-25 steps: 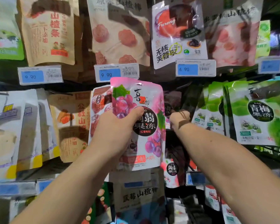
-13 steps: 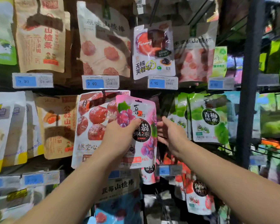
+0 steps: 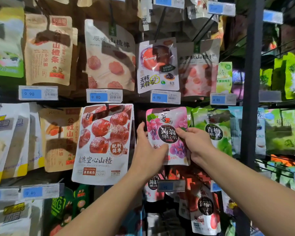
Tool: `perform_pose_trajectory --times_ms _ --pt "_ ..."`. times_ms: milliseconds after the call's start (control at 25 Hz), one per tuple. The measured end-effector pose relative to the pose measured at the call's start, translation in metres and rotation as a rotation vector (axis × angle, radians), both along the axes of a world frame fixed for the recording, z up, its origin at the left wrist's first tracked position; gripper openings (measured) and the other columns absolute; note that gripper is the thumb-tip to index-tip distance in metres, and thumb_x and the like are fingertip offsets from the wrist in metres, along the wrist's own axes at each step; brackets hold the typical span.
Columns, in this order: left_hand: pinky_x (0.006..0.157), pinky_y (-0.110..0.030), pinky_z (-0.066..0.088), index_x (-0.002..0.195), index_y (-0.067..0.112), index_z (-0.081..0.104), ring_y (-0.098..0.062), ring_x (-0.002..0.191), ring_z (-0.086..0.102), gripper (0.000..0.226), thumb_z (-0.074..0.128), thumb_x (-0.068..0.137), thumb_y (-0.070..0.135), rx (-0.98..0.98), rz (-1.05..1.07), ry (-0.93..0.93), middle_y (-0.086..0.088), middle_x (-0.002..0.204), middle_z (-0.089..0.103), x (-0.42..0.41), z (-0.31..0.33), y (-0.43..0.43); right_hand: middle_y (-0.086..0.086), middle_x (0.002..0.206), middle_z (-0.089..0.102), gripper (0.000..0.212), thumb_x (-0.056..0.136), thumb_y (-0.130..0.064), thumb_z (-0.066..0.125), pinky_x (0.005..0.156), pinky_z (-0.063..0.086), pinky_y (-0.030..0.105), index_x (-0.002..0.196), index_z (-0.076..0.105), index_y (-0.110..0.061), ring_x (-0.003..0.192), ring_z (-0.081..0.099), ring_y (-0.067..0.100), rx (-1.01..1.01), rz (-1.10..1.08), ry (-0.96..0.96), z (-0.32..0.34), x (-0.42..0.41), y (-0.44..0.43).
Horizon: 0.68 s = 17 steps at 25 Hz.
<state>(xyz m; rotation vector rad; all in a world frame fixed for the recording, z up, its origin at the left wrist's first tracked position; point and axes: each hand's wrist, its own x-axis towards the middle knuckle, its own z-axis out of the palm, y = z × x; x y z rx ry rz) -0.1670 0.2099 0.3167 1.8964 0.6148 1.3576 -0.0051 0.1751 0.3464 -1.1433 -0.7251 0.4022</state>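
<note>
Both hands on the glossy pink grape-jelly pouch (image 3: 167,123) now, flat and smooth, hanging just right of the big white hawthorn pouch (image 3: 102,143) with its wrinkled red fruit print. The left hand (image 3: 148,150) pinches the lower left edge, thumb on the front. The right hand (image 3: 196,142) clamps the right side, thumb by the round dark label. Further right of the hawthorn pouch, a shiny green plum-jelly pouch (image 3: 213,126).

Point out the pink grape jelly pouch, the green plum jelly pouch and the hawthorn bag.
pink grape jelly pouch (image 3: 168,135): head view, its black round label.
green plum jelly pouch (image 3: 214,132): head view, its black round label.
hawthorn bag (image 3: 102,143): head view, on a pictured red fruit.
</note>
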Motion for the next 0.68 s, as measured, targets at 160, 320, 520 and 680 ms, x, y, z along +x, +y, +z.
perform_pose_trajectory --times_ms 160,320,520,680 --pt "0.089 0.005 0.036 0.157 0.033 0.03 0.023 0.114 0.045 0.081 0.072 0.089 0.02 0.194 0.096 0.051 0.015 0.141 0.044 -0.002 -0.007 0.012 0.013 0.083 0.076 0.011 0.088 -0.012 0.079 0.058 0.059 0.032 0.091 0.07 -0.006 0.066 0.07 0.024 0.003 0.005 -0.01 0.004 -0.002 0.006" --pt "0.091 0.008 0.03 0.158 0.024 0.036 0.021 0.109 0.039 0.075 0.071 0.092 0.021 0.25 0.142 0.068 0.012 0.146 0.039 0.001 0.0 0.014 0.015 0.085 0.076 0.014 0.086 -0.008 0.08 0.063 0.06 0.034 0.093 0.068 -0.004 0.067 0.072 0.025 0.03 0.013 0.047 0.009 -0.003 0.013" --pt "0.1 -0.015 0.042 0.157 0.027 0.039 0.009 0.117 0.044 0.073 0.069 0.091 0.026 0.337 0.131 0.089 0.015 0.146 0.036 0.006 0.008 0.014 0.015 0.081 0.076 0.016 0.084 -0.007 0.082 0.054 0.055 0.028 0.081 0.066 -0.007 0.061 0.07 0.022 0.03 -0.02 0.084 0.01 0.002 0.014" --pt "0.101 -0.035 0.05 0.154 0.025 0.041 -0.01 0.129 0.047 0.069 0.066 0.09 0.031 0.387 0.193 0.144 0.014 0.144 0.035 0.008 0.01 0.014 0.017 0.083 0.076 0.015 0.082 -0.007 0.083 0.063 0.059 0.035 0.082 0.067 -0.005 0.066 0.072 0.026 0.021 -0.021 0.072 0.01 0.001 0.017"
